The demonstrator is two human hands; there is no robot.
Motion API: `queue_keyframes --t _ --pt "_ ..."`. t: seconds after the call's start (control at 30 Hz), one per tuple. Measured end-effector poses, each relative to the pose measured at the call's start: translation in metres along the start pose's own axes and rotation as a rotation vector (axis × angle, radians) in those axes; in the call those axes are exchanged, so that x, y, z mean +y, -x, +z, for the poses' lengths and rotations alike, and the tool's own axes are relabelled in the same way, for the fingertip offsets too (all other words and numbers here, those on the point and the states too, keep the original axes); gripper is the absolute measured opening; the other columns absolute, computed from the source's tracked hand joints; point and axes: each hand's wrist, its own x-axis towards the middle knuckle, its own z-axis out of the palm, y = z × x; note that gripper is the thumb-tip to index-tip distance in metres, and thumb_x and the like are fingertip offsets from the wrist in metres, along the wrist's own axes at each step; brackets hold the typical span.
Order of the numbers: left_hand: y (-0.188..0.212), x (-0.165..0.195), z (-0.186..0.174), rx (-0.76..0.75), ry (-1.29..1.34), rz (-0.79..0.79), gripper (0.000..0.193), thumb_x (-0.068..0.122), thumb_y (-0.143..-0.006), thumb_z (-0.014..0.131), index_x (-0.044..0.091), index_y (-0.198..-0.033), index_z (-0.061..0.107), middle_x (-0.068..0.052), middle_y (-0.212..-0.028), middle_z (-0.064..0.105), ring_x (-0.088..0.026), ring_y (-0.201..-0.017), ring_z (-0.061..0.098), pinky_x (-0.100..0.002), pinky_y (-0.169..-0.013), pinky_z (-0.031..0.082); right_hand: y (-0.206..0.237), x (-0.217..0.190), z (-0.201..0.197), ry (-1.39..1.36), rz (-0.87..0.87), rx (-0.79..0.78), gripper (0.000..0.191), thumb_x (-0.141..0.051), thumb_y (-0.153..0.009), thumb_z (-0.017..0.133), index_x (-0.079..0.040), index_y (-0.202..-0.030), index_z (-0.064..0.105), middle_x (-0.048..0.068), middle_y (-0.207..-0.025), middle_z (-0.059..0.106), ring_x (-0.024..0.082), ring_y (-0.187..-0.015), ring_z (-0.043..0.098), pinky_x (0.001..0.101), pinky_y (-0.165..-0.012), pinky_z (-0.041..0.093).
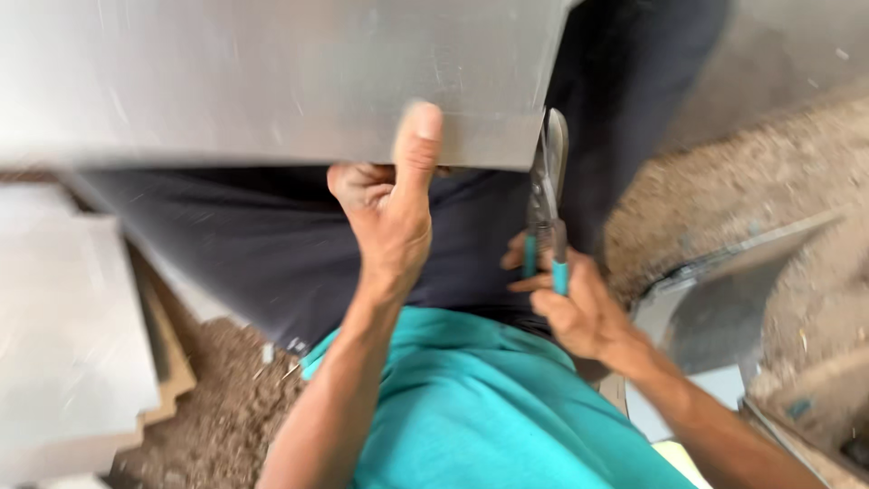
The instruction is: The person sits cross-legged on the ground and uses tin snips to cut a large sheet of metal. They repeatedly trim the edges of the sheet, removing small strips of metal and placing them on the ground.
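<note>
1. Sheet metal point(272, 72) lies across my lap at 12 o'clock.
2. My left hand point(389, 213) clamps its near edge, thumb on top.
3. My right hand point(575, 303), at 3 o'clock, grips teal-handled snips point(546, 195), blades at the sheet's corner.

The metal sheet point(272, 81) lies across the person's lap, above the legs and far from the torso. The left hand point(389, 213) grips the sheet's near edge, thumb on top, fingers point(358, 181) underneath. The snips point(546, 195) stand at the sheet's right corner, just beside that edge, held in the right hand point(575, 303). Stacked panels point(72, 326) rest on the floor to the left. A further sheet piece point(715, 308) lies to the right.
</note>
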Motion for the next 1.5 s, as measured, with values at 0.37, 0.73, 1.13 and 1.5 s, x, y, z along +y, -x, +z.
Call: queue_keyframes --t 0.37,0.73,1.13,1.5 --pt "0.01 -0.021 0.041 -0.165 0.021 -0.028 0.026 0.018 -0.096 0.079 -0.002 -0.113 0.076 -0.004 -0.108 0.075 -0.012 -0.1 0.07 -0.027 -0.094 0.06 0.002 0.013 0.025 -0.189 -0.008 0.137 0.066 -0.011 -0.066 0.049 0.001 -0.131 0.051 0.013 -0.11 0.058 0.022 -0.101 0.058 0.0361 -0.081 0.058" --pt "0.009 -0.015 0.042 -0.162 0.05 -0.063 0.024 0.018 -0.098 0.079 -0.002 -0.111 0.077 -0.007 -0.102 0.075 -0.015 -0.086 0.072 -0.028 -0.082 0.062 -0.007 0.031 0.03 -0.039 -0.031 0.265 0.015 -0.014 -0.075 0.053 0.0 -0.078 0.058 0.009 -0.059 0.055 0.018 -0.05 0.049 0.0349 -0.048 0.042" --pt "0.011 -0.001 0.054 -0.029 0.304 -0.072 0.031 0.009 -0.082 0.082 0.004 -0.106 0.064 -0.002 -0.097 0.062 -0.012 -0.084 0.061 -0.029 -0.077 0.054 0.017 0.04 0.004 0.296 -0.282 0.404 0.016 -0.007 -0.074 0.053 -0.002 -0.086 0.063 0.009 -0.066 0.063 0.018 -0.059 0.064 0.0328 -0.058 0.052" --pt "-0.002 0.118 -0.112 0.431 0.407 0.287 0.018 0.007 -0.092 0.076 0.0 -0.108 0.071 -0.01 -0.097 0.073 -0.018 -0.086 0.071 -0.03 -0.077 0.06 0.0 0.037 0.017 0.202 0.08 0.14 0.015 -0.009 -0.076 0.057 -0.002 -0.087 0.066 0.005 -0.068 0.066 0.014 -0.061 0.063 0.0298 -0.058 0.053"
